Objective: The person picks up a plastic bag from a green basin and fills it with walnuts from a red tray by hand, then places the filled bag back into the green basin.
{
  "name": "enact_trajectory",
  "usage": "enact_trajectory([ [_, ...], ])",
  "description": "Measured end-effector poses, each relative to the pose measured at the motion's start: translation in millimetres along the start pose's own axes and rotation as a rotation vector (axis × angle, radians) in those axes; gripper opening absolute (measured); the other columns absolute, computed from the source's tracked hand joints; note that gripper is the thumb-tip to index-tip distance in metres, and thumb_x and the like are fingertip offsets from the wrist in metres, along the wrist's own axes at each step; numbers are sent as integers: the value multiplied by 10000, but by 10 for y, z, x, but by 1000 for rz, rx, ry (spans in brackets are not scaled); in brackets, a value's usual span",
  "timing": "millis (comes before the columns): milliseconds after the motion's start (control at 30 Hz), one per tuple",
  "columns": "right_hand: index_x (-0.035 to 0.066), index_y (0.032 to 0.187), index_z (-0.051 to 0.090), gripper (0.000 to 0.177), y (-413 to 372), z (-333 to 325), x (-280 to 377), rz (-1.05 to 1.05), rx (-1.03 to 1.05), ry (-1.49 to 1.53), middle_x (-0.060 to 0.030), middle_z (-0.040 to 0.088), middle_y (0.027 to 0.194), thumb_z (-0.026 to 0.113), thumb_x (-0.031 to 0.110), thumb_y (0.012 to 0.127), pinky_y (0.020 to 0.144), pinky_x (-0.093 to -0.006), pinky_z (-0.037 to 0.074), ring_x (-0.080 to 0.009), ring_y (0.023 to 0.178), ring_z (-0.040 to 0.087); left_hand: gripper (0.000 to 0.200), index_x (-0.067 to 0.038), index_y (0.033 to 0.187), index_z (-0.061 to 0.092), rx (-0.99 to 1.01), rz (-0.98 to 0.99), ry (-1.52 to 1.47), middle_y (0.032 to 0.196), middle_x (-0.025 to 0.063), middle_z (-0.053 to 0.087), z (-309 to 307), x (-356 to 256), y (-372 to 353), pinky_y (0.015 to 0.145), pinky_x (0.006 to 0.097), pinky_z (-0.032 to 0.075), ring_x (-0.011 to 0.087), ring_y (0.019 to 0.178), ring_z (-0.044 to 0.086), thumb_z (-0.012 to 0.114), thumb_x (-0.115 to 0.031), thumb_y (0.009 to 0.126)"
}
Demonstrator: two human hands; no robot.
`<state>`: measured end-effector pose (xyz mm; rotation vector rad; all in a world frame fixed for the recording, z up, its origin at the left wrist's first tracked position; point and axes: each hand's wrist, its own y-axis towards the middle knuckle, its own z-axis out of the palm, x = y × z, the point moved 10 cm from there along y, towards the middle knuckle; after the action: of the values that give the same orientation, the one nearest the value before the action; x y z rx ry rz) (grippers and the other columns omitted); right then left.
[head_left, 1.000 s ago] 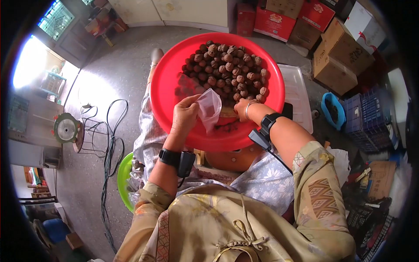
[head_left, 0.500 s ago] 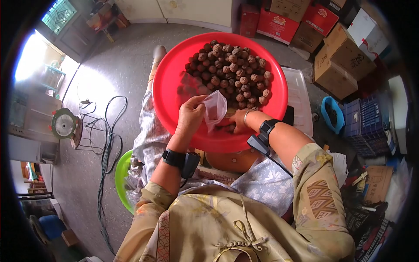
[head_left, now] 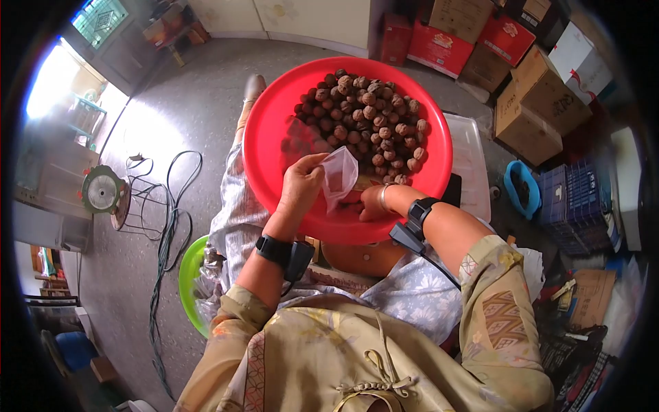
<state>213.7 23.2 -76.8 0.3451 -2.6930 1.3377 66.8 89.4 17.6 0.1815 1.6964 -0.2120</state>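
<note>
Through the head camera I see my left hand (head_left: 302, 185) above the near left part of a wide, round, red plastic basin (head_left: 259, 147). Its thumb and fingers are pinched closed on the edge of a small, translucent whitish plastic bag (head_left: 339, 180), which hangs between my two hands, over the basin. My right hand (head_left: 375, 204) is low inside the basin's near side, just right of the bag, fingers partly curled and pointing down; I cannot tell whether they have hold of anything.

The rough, round, brown walnuts (head_left: 379, 122) lie heaped in the far and middle part of the basin, beyond both hands, and the heap's near edge reaches close to my right hand. A few dark pieces lie by its fingertips, too shaded for me to make out.

A clear, flat plastic container (head_left: 471, 172) sits to the right of the basin, partly behind it. Well to the left and nearer me is a bright green plastic tub (head_left: 187, 281) with crumpled clear plastic (head_left: 208, 281) in it.
</note>
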Motion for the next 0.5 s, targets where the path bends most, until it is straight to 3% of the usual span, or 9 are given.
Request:
enact_trajectory([
  [33,42,1091,722,472,-18,-20,11,-3,2,-6,-163,690,1153,669,402,790,926,-413,501,-331,1074,648,277,22,1132,677,0,8,12,968,64,708,-1,-15,0,759,232,510,91,852,629,536,-34,901],
  [100,57,939,731,384,-54,-154,-6,9,-74,-32,-158,714,1038,687,400,771,854,-394,522,-327,969,673,277,15,1145,676,-5,16,3,969,40,694,8,-36,-3,743,217,493,74,846,607,541,-39,909],
  [133,47,990,702,344,-79,-231,30,-80,-81,24,-142,715,945,698,327,790,741,-382,546,-281,823,684,278,9,1158,676,-1,26,-3,971,16,680,14,-49,-8,727,202,476,58,840,585,546,-44,918],
  [167,47,990,702,344,-117,-279,-19,-84,-79,19,-142,715,945,698,327,790,741,-382,546,-281,823,684,278,9,1158,676,-8,25,-4,971,16,680,6,-48,-8,727,202,476,58,840,585,546,-44,918],
  [267,58,1091,633,267,-287,-562,-209,-97,-212,447,-68,656,766,648,171,850,539,-328,515,-167,647,625,280,13,1158,674,-13,15,11,972,24,682,-4,-29,-1,734,210,482,65,840,587,547,-43,915],
  [367,51,999,635,164,-627,-858,-331,-94,-307,671,-53,646,772,621,136,859,551,-289,507,-140,653,616,280,18,1157,671,-1,7,10,987,34,686,5,-7,2,754,216,488,74,860,596,546,-40,913],
  [433,42,983,655,221,-697,-1091,-426,-218,-517,784,-75,670,783,659,179,810,645,-326,517,-174,724,634,282,24,1159,668,-5,10,34,987,42,690,8,5,10,763,221,495,82,862,606,541,-32,914],
  [500,33,989,636,228,-710,-1133,-460,-225,-513,875,-47,650,804,677,183,822,682,-296,514,-142,773,624,285,26,1163,665,-7,13,20,987,44,692,15,18,19,766,221,497,85,861,609,540,-29,913],
])
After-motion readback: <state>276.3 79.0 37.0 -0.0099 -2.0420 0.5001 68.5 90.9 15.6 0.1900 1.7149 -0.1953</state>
